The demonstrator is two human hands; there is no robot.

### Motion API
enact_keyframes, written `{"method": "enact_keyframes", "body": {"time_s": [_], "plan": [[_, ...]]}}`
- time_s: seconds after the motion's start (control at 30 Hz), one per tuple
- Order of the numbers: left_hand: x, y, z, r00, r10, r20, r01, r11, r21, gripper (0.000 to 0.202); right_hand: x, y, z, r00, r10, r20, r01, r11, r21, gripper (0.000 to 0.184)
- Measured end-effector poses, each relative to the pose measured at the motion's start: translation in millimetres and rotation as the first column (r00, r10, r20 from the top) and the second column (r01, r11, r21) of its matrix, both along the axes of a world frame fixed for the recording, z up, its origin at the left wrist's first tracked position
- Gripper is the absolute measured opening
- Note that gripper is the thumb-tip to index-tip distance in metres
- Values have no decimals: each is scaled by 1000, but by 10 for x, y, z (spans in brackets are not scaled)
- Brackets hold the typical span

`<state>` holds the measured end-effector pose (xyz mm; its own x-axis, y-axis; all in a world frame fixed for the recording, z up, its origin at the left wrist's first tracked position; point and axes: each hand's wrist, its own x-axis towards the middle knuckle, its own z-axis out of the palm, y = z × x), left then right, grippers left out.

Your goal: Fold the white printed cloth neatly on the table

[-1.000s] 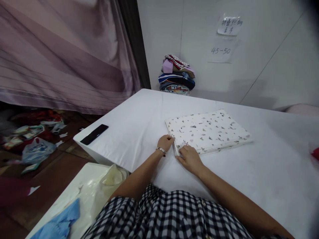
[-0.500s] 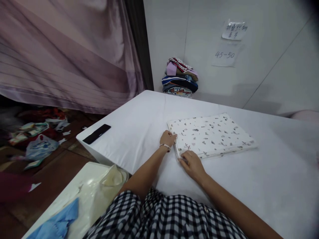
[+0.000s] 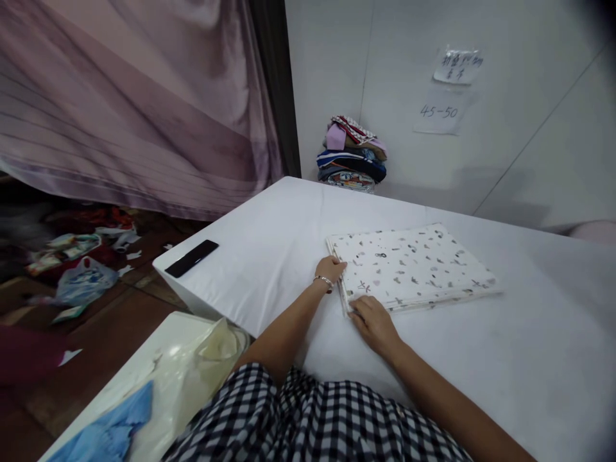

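A white cloth with small grey and brown prints lies folded in flat layers on the white-covered table. At its left edge, my left hand is closed on the layers, a bracelet around the wrist. My right hand is at the near left corner, with its fingers curled over the folded edge and the fingertips partly hidden. Both hands touch the cloth, which rests on the tabletop.
A black phone-like slab lies at the table's left corner. Folded fabrics are stacked behind the far edge. A lower white surface at the left holds a blue cloth. Bags and scraps litter the floor.
The whole view has shifted slightly. My right hand's fingers have curled a little more over the near left corner; my left hand stays at the left edge. The cloth looks the same.
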<state>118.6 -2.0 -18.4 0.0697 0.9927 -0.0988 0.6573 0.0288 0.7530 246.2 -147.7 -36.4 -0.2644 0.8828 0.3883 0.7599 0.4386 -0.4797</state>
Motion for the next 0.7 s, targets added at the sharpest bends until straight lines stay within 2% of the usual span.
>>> {"method": "enact_keyframes", "body": {"time_s": [0.07, 0.13, 0.3, 0.43, 0.53, 0.7], "plan": [[-26, -17, -10, 999, 15, 50, -17, 999, 39, 21, 15, 1, -15, 1000, 28, -9, -28, 1000, 1, 16], [-76, -35, -29, 999, 30, 38, -32, 999, 43, 20, 28, -2, -22, 999, 46, -14, -46, 999, 4, 16], [-176, -50, -90, 998, 46, -33, -47, 999, -16, 15, 20, -12, -1, 999, 48, 18, -48, 999, -8, 15], [-151, -11, -92, 997, 28, -65, -31, 999, -41, 15, -13, -15, 2, 998, 27, 62, -26, 1000, -16, 14], [-108, 90, -72, 996, 34, -86, -38, 998, -41, 19, -33, -14, -1, 997, 24, 76, -23, 1000, -2, 12], [-40, 403, -27, 989, 99, -111, -105, 993, -49, 28, -37, -14, 0, 996, 28, 84, -29, 1000, 9, 10]]}}
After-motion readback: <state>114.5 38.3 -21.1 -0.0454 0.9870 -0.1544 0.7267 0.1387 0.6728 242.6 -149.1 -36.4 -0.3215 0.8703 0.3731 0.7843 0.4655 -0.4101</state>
